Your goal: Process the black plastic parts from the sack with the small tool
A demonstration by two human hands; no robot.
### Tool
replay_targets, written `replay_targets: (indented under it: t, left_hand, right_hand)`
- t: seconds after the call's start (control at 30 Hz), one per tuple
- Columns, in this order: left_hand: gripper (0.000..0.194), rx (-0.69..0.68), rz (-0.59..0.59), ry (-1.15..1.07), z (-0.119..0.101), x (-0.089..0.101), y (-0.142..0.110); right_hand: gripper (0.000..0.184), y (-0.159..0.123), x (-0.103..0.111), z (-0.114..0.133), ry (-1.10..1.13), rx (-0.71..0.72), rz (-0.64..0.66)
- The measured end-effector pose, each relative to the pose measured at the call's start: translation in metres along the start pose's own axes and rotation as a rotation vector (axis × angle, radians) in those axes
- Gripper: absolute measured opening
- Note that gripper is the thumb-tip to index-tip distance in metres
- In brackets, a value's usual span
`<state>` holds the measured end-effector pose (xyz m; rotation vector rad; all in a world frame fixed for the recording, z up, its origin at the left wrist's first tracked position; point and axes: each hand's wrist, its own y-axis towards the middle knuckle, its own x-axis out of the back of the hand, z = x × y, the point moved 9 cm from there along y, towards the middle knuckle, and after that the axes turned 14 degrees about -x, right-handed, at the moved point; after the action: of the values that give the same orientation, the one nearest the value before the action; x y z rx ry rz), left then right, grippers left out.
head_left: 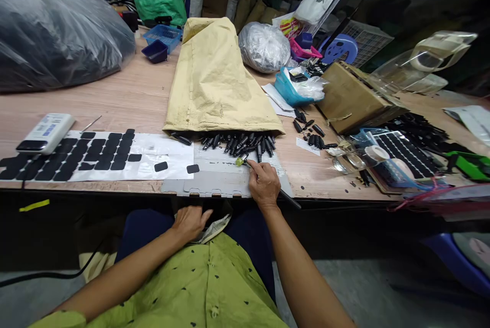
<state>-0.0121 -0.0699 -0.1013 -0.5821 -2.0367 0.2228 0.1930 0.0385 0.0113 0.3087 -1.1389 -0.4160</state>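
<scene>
My right hand (pixel 265 183) is closed around a small hammer-like tool. Its dark handle (pixel 290 198) sticks out below my fist toward the table edge, and its yellow-green head (pixel 240 161) is low over the grey board (pixel 220 174). Just beyond lies a pile of small black tube-like parts (pixel 237 143), at the mouth of a yellow sack (pixel 218 77). My left hand (pixel 192 223) is over my lap below the table edge, thumb apart from the fingers, with no held thing visible. A pale cloth or sheet (pixel 216 228) lies beside it; the fingertips are partly hidden.
Left on the table are a sheet of black stickers (pixel 107 151), a white device (pixel 46 134) and a large plastic bag (pixel 65 37). On the right stand a blue basin (pixel 293 88), a cardboard box (pixel 356 98) and a tray of black pieces (pixel 406 154).
</scene>
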Motion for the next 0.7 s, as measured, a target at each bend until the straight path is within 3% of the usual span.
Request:
replay_targets:
  t: [0.1, 0.2, 0.3, 0.47, 0.57, 0.7]
  left_hand:
    - [0.060, -0.060, 0.018, -0.073, -0.030, -0.003, 0.022]
    - [0.057, -0.046, 0.209, -0.189, -0.053, -0.030, 0.044]
    - [0.047, -0.134, 0.344, -0.243, -0.079, -0.058, 0.058]
    - [0.088, -0.416, 0.412, -0.258, -0.118, -0.083, 0.054]
    - [0.098, -0.587, 0.464, -0.221, -0.120, -0.080, 0.036]
    - [0.096, -0.684, 0.408, -0.110, -0.092, -0.050, 0.007]
  right_hand:
    - [0.034, 0.000, 0.000, 0.000, 0.004, -0.002, 0.008]
    - [0.034, 0.001, -0.001, 0.000, 0.009, -0.010, 0.019]
    - [0.033, 0.001, -0.001, -0.001, 0.008, -0.019, 0.034]
    - [0.032, 0.002, -0.003, -0.002, 0.005, -0.023, 0.048]
    - [0.032, 0.001, -0.003, -0.002, -0.004, -0.021, 0.036]
    - [0.031, 0.000, -0.001, -0.001, -0.006, -0.010, 0.020]
